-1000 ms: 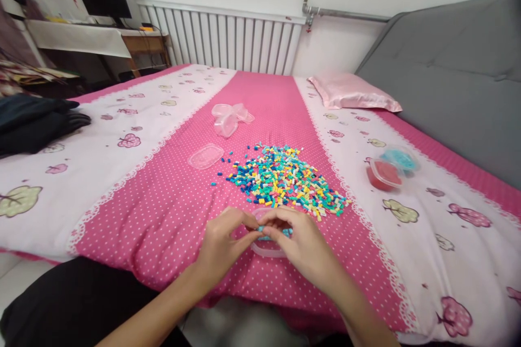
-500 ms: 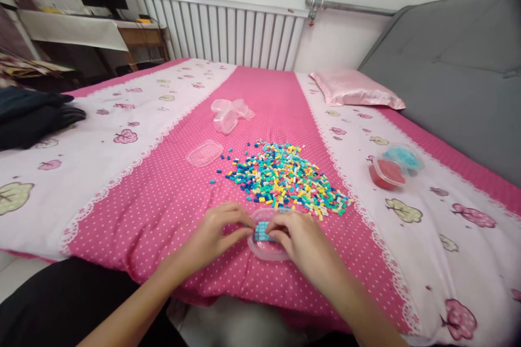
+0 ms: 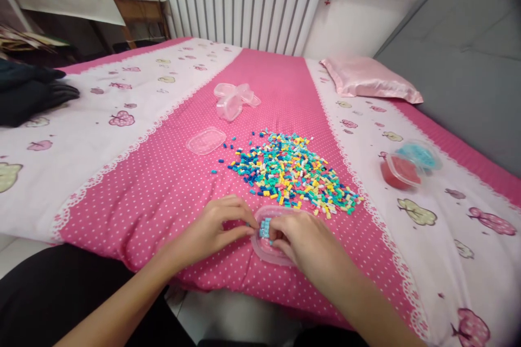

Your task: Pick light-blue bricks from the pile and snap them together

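Note:
A clear plastic container (image 3: 266, 256) lies on the pink bedspread close to me, with a small block of light-blue toy bricks (image 3: 264, 227) inside. At its left rim is my left hand (image 3: 222, 225), thumb and fingertips pinched on the edge. My right hand (image 3: 303, 236) reaches over the container, its curled fingers closed at the right side of the light-blue bricks and partly hiding them. Just beyond both hands spreads a pile of small multicoloured bricks (image 3: 293, 171). A clear lid (image 3: 205, 141) lies flat to the left of the pile.
Several empty clear containers (image 3: 229, 107) lie together farther back. On the right stand a container of red pieces (image 3: 399, 172) and one of light-blue pieces (image 3: 419, 155). A pink pillow (image 3: 372, 78) rests by the grey headboard (image 3: 459, 59); dark clothing (image 3: 32, 92) lies at left.
The view has tilted down and shifted slightly. My right hand's fingers have curled in more, and fewer of the light-blue bricks show between my hands. My left hand stays at the rim.

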`<state>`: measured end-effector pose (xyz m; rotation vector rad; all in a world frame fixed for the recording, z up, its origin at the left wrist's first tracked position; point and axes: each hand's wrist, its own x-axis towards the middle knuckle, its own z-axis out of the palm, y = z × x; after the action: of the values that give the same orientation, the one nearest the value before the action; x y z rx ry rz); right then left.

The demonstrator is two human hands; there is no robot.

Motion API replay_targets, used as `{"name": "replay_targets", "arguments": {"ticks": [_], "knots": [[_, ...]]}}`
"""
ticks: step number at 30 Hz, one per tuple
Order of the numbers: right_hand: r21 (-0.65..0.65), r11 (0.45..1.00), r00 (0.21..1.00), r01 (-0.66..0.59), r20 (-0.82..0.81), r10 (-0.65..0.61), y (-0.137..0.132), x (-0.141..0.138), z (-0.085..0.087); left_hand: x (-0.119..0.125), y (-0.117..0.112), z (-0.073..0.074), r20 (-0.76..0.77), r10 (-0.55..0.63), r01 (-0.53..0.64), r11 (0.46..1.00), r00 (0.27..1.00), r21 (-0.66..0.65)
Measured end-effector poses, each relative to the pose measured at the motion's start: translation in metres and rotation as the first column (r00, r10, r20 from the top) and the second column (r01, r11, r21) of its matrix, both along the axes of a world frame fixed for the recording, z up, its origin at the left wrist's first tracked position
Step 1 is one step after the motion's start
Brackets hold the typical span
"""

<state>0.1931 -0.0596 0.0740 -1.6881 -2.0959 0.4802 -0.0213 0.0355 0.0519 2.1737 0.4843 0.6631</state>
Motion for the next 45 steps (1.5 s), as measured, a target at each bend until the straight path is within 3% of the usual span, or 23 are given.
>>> {"name": "replay_targets", "arguments": {"ticks": [3,19,31,45], "knots": [[-0.125,0.99,0.98,-0.066,0.179,0.088,0.006,-0.002,0.005,0.0,0.0,-0.001,0.006,0.0,0.0,1.0,1.0,0.005],[-0.331,0.944,0.905,0.005,0.402,0.137,0.017,-0.018,0.023,0.0,-0.001,0.0,0.014,-0.04,0.039,0.997,0.999,0.072],[-0.35,0.935,0.866,0.055,0.484,0.13,0.02,-0.024,0.02,-0.001,0.0,0.002,0.01,-0.058,0.057,0.993,0.998,0.105],[-0.345,0.937,0.892,0.058,0.44,0.107,0.02,-0.025,0.023,-0.002,-0.003,0.004,-0.011,-0.038,0.039,0.994,0.999,0.107]]}}
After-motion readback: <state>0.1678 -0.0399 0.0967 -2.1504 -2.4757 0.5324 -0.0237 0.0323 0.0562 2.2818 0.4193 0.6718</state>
